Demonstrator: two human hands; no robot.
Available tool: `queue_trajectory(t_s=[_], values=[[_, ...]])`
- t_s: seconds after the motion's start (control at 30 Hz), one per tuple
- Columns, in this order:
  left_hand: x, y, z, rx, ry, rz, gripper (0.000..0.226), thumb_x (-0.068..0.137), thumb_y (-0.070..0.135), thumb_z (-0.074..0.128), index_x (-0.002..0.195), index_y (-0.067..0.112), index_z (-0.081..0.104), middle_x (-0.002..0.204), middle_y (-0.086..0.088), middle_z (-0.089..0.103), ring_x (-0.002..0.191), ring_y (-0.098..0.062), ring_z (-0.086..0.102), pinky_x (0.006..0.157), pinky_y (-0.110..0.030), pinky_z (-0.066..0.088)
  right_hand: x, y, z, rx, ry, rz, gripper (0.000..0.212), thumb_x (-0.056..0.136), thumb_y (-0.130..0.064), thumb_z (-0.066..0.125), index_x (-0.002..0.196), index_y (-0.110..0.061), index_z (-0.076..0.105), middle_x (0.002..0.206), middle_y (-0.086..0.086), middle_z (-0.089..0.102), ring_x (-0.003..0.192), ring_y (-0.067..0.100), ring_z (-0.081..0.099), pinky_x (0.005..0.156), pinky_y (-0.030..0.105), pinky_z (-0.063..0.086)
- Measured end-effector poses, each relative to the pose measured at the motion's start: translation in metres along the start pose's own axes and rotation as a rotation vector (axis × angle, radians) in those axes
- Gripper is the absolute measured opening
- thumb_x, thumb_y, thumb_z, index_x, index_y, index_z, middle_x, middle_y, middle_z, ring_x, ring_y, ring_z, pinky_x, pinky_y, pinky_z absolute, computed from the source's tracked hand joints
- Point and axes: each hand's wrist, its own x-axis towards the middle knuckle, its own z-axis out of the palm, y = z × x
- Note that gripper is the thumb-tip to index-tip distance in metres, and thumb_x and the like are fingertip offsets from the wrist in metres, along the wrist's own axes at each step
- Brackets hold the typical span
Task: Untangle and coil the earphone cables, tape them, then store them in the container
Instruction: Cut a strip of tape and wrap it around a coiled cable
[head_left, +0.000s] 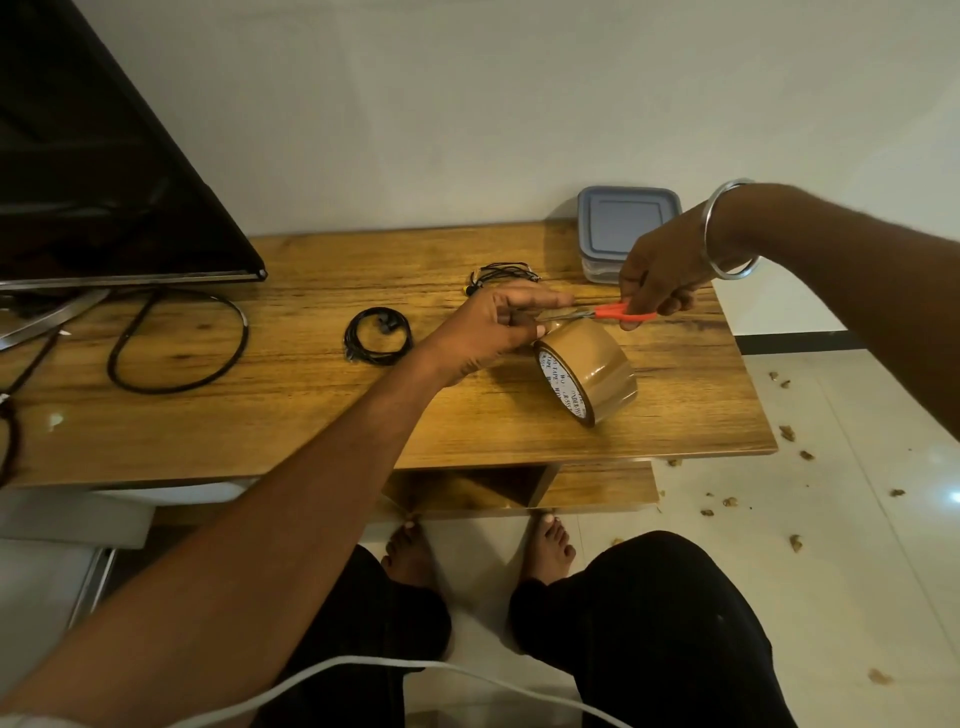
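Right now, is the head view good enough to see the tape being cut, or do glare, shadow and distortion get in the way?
Head view: warm, dim light; wide-angle bending curves the table edges. The left hand hides the tape end, and the scissors blades look slightly soft. Glare patches sit on the floor tiles and tape roll. The coiled earphones are sharp enough.

The table is honey-brown wood with dark grain streaks. The tape roll is glossy tan, its core white with black lettering. Scissors have orange-red handles. Both earphone coils are black. The container is grey-blue.
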Motion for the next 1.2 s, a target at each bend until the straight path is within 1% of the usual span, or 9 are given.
queue_trajectory(t_s=[0.3,0.47,0.6,0.73,0.9,0.97,1.03,1.1,1.2], values=[[0.000,0.001,0.002,-0.026,0.017,-0.019,0.044,0.089,-0.013,0.054,0.128,0.006,0.059,0.109,0.018,0.058,0.083,0.004,0.060,0.075,-0.019,0.055,0.002,-0.003,-0.001,0.006,-0.004,0.019,0.014,0.086,-0.014,0.064,0.073,-0.008,0.063,0.055,0.004,0.052,0.052,0.015,0.047,0.052,0.024,0.043],[0.001,0.003,0.001,-0.054,0.005,-0.019,0.052,0.087,-0.014,0.056,0.133,0.009,0.056,0.127,0.015,0.052,0.086,-0.017,0.052,0.075,-0.022,0.057,0.001,-0.003,0.000,-0.013,0.022,-0.001,0.013,0.085,-0.013,0.064,0.076,-0.005,0.062,0.055,0.005,0.052,0.051,0.016,0.047,0.053,0.025,0.042],[0.000,0.003,0.004,-0.085,0.009,-0.036,0.054,0.087,-0.014,0.056,0.135,0.010,0.054,0.135,0.009,0.049,0.092,-0.021,0.054,0.078,-0.027,0.059,0.000,0.001,0.004,0.023,0.056,0.023,0.011,0.086,-0.013,0.064,0.079,-0.004,0.064,0.057,0.005,0.056,0.055,0.017,0.051,0.053,0.025,0.046],[0.000,0.004,0.006,-0.102,0.045,-0.073,0.055,0.087,-0.015,0.055,0.135,0.013,0.054,0.133,0.001,0.050,0.078,-0.009,0.054,0.068,-0.020,0.056,0.000,0.006,0.008,0.188,-0.004,0.071,0.016,0.085,-0.017,0.065,0.077,-0.003,0.064,0.062,0.009,0.055,0.057,0.018,0.053,0.054,0.027,0.050],[0.000,0.003,0.007,-0.191,0.090,-0.145,0.059,0.088,-0.014,0.054,0.136,0.020,0.053,0.136,-0.019,0.052,0.091,-0.028,0.053,0.063,-0.020,0.055,0.000,0.014,0.018,0.432,0.010,0.132,0.018,0.087,-0.024,0.062,0.084,-0.006,0.063,0.088,0.015,0.057,0.077,0.027,0.060,0.064,0.034,0.055],[0.001,0.005,0.009,-0.212,0.133,-0.174,0.060,0.088,-0.014,0.054,0.136,0.022,0.053,0.123,-0.017,0.060,0.084,-0.021,0.056,0.060,-0.019,0.055,-0.002,0.016,0.027,0.561,-0.001,0.107,0.022,0.087,-0.029,0.060,0.096,-0.009,0.057,0.102,0.016,0.057,0.093,0.031,0.062,0.072,0.037,0.055],[0.003,0.006,0.012,-0.244,0.152,-0.189,0.059,0.087,-0.014,0.055,0.135,0.020,0.053,0.101,-0.003,0.065,0.081,-0.014,0.058,0.059,-0.019,0.055,-0.002,0.014,0.037,0.651,-0.017,0.020,0.021,0.087,-0.028,0.059,0.101,-0.015,0.053,0.107,0.013,0.059,0.099,0.028,0.061,0.078,0.039,0.054],[0.005,0.006,0.015,-0.258,0.168,-0.199,0.055,0.086,-0.014,0.056,0.130,0.020,0.055,0.105,-0.003,0.065,0.081,-0.015,0.059,0.059,-0.019,0.056,0.000,0.012,0.047,0.696,0.016,-0.069,0.018,0.087,-0.023,0.059,0.102,-0.020,0.050,0.106,0.008,0.060,0.096,0.023,0.060,0.078,0.037,0.053],[0.008,0.004,0.017,-0.271,0.196,-0.215,0.055,0.086,-0.012,0.058,0.130,0.020,0.055,0.097,-0.006,0.066,0.090,-0.025,0.056,0.059,-0.020,0.055,0.006,0.013,0.054,0.832,0.063,-0.158,0.036,0.083,-0.014,0.063,0.113,-0.021,0.045,0.111,0.009,0.058,0.101,0.026,0.060,0.084,0.041,0.053]])
